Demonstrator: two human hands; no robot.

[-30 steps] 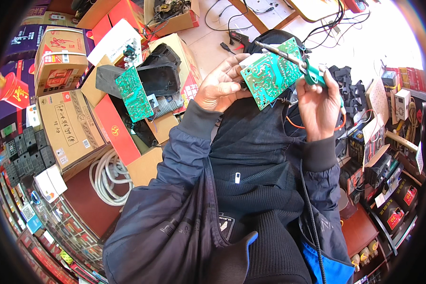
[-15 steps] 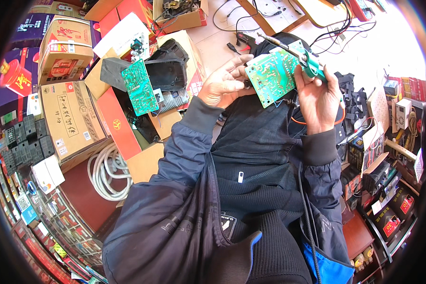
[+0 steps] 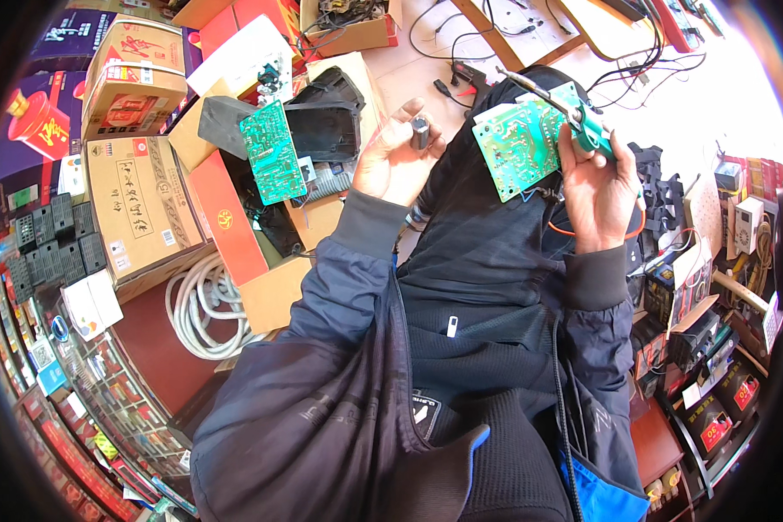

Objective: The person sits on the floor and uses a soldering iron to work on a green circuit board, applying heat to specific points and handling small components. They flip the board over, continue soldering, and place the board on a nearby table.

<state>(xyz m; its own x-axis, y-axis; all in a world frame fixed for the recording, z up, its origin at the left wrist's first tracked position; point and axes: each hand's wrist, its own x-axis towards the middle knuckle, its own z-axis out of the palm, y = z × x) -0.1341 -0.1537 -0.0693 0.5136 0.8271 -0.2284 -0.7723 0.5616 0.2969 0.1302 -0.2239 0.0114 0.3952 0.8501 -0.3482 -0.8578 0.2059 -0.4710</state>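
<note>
Between the fingers of my left hand point(image 3: 390, 165) is a small dark cylindrical capacitor point(image 3: 420, 133), held up to the left of my knee. My right hand point(image 3: 598, 196) grips a soldering iron point(image 3: 593, 135) by its green handle, along with the right edge of a green circuit board point(image 3: 518, 148). The iron's metal shaft slants up and left across the board's far edge. The board's solder side faces up, over my dark trouser leg. An orange cord point(image 3: 561, 230) passes behind my right wrist.
To the left, a second circuit board point(image 3: 272, 152) rests by a black plastic housing point(image 3: 326, 117) on an open carton. A coiled pale hose point(image 3: 202, 306) lies nearer me. Cables point(image 3: 455, 87) spread over the floor ahead; a wooden-handled hammer point(image 3: 739, 290) is at right.
My left hand has drawn away from the board, turning palm up, and the capacitor now shows in its fingers. The view has shifted slightly; my right hand still holds board and iron.
</note>
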